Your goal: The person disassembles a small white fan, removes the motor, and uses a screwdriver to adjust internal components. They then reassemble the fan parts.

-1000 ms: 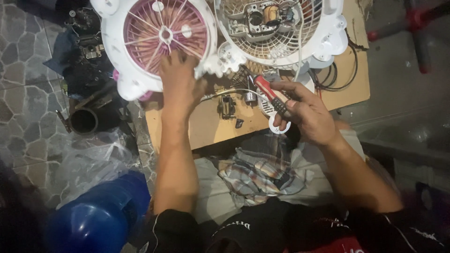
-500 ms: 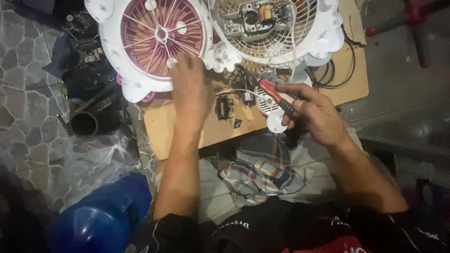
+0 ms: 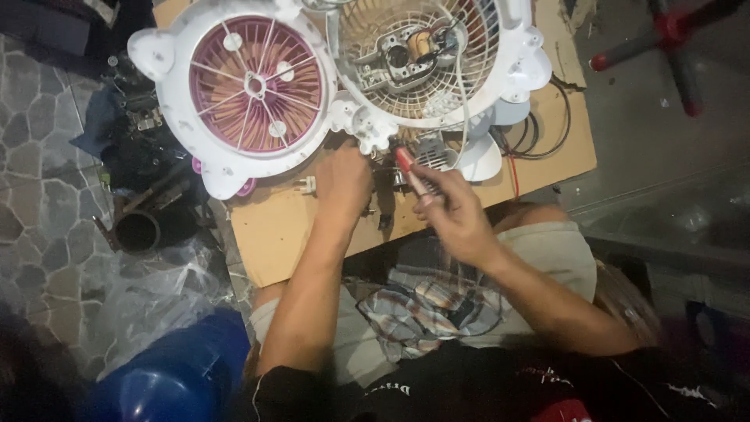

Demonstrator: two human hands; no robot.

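My right hand (image 3: 451, 212) grips a red-handled screwdriver (image 3: 412, 172), its tip pointing up toward the white fan housing (image 3: 512, 74) with an exposed motor (image 3: 410, 48). My left hand (image 3: 342, 181) rests palm down on the brown board (image 3: 269, 227), fingers near small dark parts below the housing; whether it holds one is hidden. A second white fan frame with a pink grille (image 3: 254, 86) lies to the left.
A white plug (image 3: 308, 186) lies on the board. Black and red cables (image 3: 539, 133) curl at the right edge. A blue helmet-like dome (image 3: 172, 375), clear plastic bag (image 3: 148, 301), dark pipe (image 3: 139, 229) and clutter sit on the stone floor at left.
The view shifted, so everything sits lower in frame. My left hand slid down off the pink grille onto the board. My right hand swung the screwdriver up toward the housing.
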